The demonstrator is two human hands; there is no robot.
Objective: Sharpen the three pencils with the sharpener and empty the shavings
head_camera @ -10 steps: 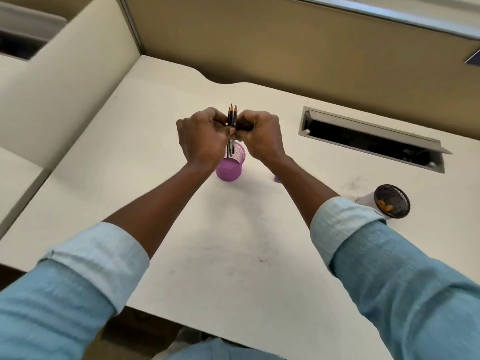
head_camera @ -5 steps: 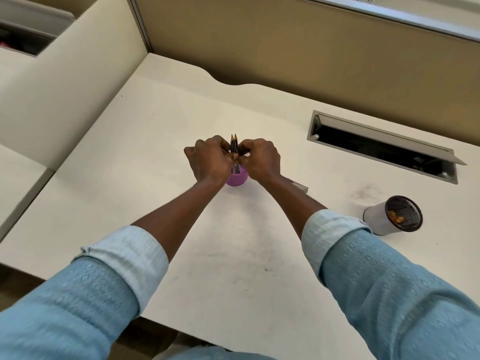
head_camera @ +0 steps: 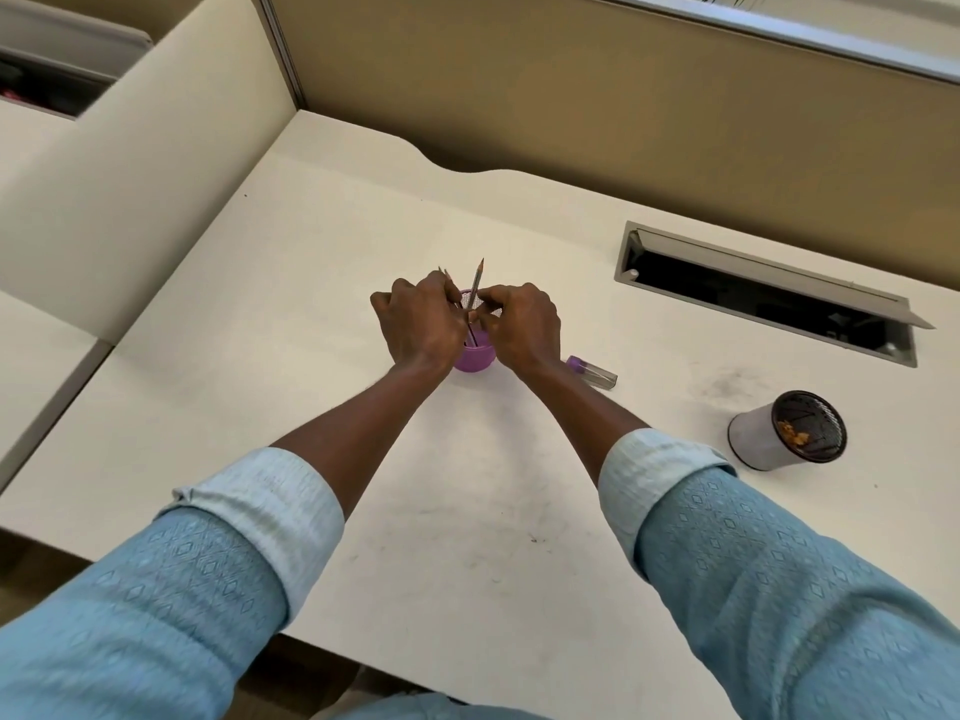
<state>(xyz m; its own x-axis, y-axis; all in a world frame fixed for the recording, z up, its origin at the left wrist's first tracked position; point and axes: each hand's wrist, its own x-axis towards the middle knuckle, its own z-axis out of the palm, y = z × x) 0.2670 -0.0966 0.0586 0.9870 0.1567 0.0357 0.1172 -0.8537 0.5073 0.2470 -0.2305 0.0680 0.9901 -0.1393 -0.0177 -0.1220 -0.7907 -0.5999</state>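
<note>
We see both hands meeting over the purple mesh cup (head_camera: 474, 357) near the middle of the pale worktop (head_camera: 322, 262). The left hand (head_camera: 418, 324) is curled on the cup's left side and the right hand (head_camera: 524, 324) on its right, fingertips almost touching above the rim. The pencils (head_camera: 475, 288) now stand inside the cup with their points up: one leans toward the right hand, and two tips show just behind the left hand's knuckles. Half a second ago we saw them bunched upright in one tight bundle between the hands; now they have splayed apart and sit lower in the cup. The fingers of both hands are bent close around the pencils, but we cannot tell whether either hand grips them or is letting go.

The sharpener (head_camera: 592, 371), with a purple end and a clear body, lies flat on the worktop just right of the right wrist; earlier only its tip showed past the forearm. Well to the right a white cup with a dark mesh inside (head_camera: 787, 431) holds orange-brown shavings (head_camera: 795, 433), tilted toward us as before.
</note>
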